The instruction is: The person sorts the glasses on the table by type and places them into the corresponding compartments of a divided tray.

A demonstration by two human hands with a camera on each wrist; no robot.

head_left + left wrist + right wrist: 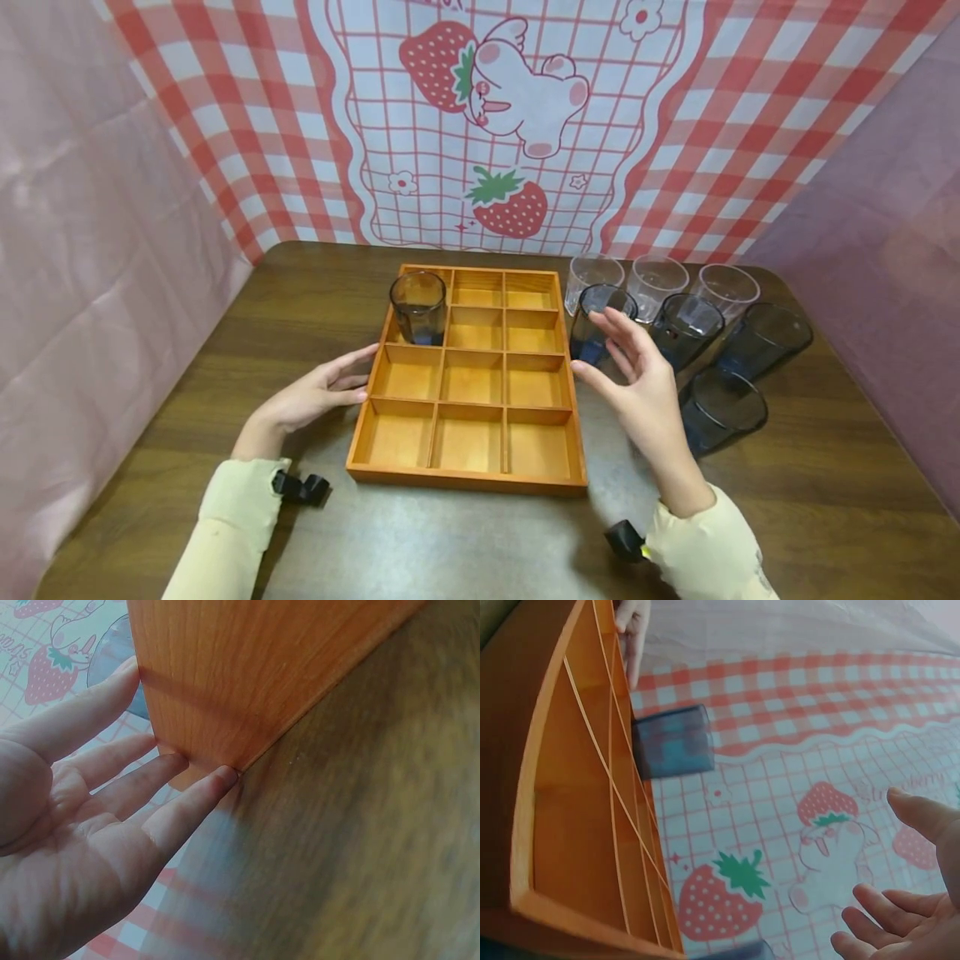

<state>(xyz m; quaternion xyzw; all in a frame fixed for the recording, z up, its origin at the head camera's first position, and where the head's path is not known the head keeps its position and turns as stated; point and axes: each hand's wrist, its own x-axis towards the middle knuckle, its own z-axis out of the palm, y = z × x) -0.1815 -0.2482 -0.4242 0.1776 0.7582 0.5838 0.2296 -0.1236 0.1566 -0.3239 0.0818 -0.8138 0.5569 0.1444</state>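
While the left hand [318, 396] rests its fingertips against the left side of a wooden compartment box [468, 481] in the middle of the frame, its grip is spread and pinches nothing. One tinted glass tumbler [417, 312] stands inside the box, toward the upper left, apparently in the left column and the second row from the top. Judged by that, the work looks barely begun: one glass is in a compartment, and seven others stand outside the box on the worktop [450, 542], right of centre. Of these, three clear tumblers [657, 287] line up toward the upper right, and four are tinted. The nearest tinted tumbler [585, 335] sits just beside the box's right wall, with three more tinted tumblers [723, 412] farther right. Over this side comes the right hand [637, 387], its grip spread as well, thumb well apart from the bent fingers and nothing pinched between them. Its fingertips overlap the nearest tinted tumbler in the head view; whether they touch the glass, I cannot tell.
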